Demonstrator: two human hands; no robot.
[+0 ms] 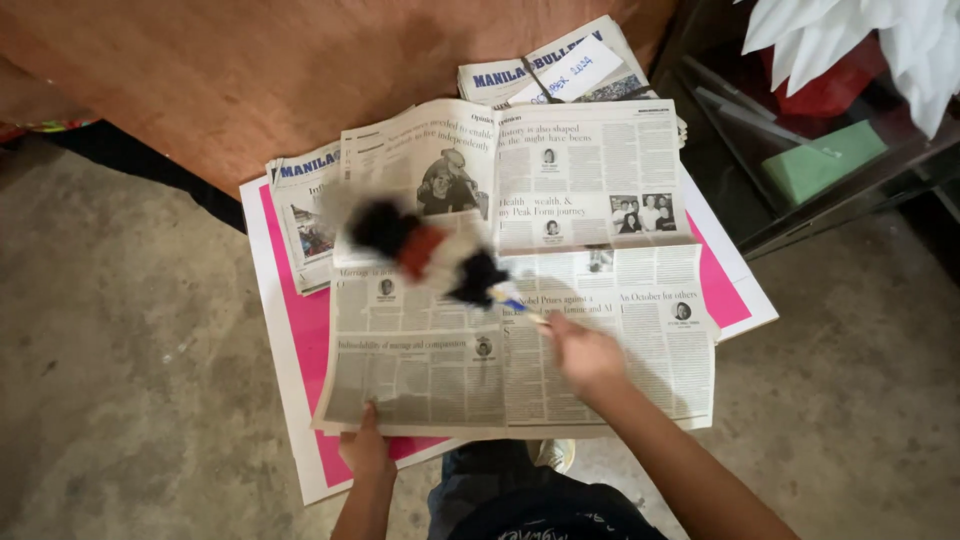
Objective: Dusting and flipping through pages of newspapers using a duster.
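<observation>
Nearest, the left hand point(366, 452) pins the near edge of the open newspaper point(590, 350) flat, fingers pressed together on it. The right hand point(583, 352) has its fingers clamped on a feather duster point(430, 253), blurred mid-sweep over the page. Pink board point(290, 330) underneath on the floor point(120, 350); folded papers point(560, 70) beyond.

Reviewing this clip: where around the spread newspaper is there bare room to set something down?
Bare concrete floor left of the pink board, and right of it below the dark shelf. Crowded: folded newspaper stacks behind the open newspaper, left hand and right hand with feather duster over it.
</observation>
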